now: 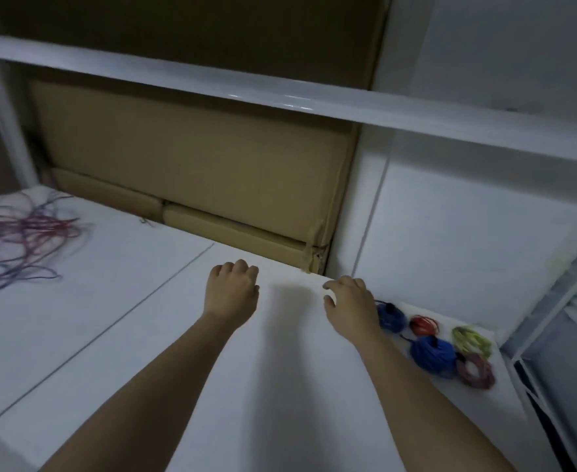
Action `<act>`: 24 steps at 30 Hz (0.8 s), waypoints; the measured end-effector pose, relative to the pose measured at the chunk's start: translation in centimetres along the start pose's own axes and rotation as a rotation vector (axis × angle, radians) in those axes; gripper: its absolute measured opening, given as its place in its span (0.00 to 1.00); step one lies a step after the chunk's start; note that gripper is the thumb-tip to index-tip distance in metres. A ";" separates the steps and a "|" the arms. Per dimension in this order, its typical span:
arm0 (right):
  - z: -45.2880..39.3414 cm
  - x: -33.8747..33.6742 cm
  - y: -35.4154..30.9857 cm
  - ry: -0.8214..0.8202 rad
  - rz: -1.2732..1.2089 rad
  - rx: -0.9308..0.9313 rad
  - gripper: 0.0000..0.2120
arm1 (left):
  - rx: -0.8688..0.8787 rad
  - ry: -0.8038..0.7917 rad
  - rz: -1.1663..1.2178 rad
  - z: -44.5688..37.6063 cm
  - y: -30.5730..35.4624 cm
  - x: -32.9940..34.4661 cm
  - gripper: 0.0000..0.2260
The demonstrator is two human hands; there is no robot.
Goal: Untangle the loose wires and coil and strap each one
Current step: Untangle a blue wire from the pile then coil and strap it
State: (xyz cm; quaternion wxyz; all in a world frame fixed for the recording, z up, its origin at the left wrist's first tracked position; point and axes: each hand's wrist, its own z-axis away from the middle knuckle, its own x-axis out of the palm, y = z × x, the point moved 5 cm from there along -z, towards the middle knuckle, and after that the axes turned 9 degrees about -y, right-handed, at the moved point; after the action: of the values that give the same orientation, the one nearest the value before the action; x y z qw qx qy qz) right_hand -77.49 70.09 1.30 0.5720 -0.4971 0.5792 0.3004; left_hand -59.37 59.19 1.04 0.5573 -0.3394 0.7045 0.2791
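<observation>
Hovering empty: left hand (231,290) loosely curled, right hand (348,303) relaxed beside finished coils (440,345). Risk: loose tangle (21,240), far left of coils, knots tighter if yanked.

Head view (1 camera) faces forward-down, near white table (280,386).
</observation>
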 end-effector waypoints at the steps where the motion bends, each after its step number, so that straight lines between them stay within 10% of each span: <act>1: -0.7 0.4 -2.3 -0.007 -0.007 -0.053 0.15 | -0.049 -0.008 -0.024 1.0 -2.4 -0.7 0.16; 11: -6.3 3.1 -29.3 -0.023 -0.137 -0.406 0.15 | -0.419 0.037 -0.104 9.8 -25.9 -8.1 0.17; 24: -16.1 8.5 -60.4 0.016 -0.219 -0.516 0.16 | -0.487 0.087 -0.015 11.3 -57.3 -9.7 0.18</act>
State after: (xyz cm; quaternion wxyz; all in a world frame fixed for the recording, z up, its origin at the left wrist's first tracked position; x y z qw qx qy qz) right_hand -26.54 33.66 9.09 0.4510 -0.6881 0.4311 0.3704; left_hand -6.00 34.35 7.15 0.4304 -0.4807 0.6372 0.4215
